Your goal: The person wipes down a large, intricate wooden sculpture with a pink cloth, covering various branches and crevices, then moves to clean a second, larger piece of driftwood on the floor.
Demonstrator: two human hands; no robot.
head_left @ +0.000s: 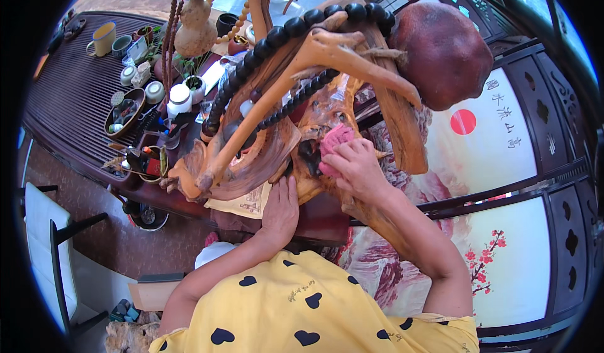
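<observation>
In my right hand is a bunched pink cloth, pressed against the gnarled orange-brown wood carving beside a dark hollow. My left hand lies flat with its fingers stretched toward the carving's lower edge, over a cream printed paper on the table. Strings of large black beads hang draped over the carving's branches. A dark red, lumpy round piece sits at the top right of the wood. Part of the pink cloth is hidden under my right fingers.
A slatted tea tray at the left bears a yellow mug, small cups and jars. A dried gourd and bead strands hang above. Painted folding panels stand at the right. A white chair and a cardboard box are lower left.
</observation>
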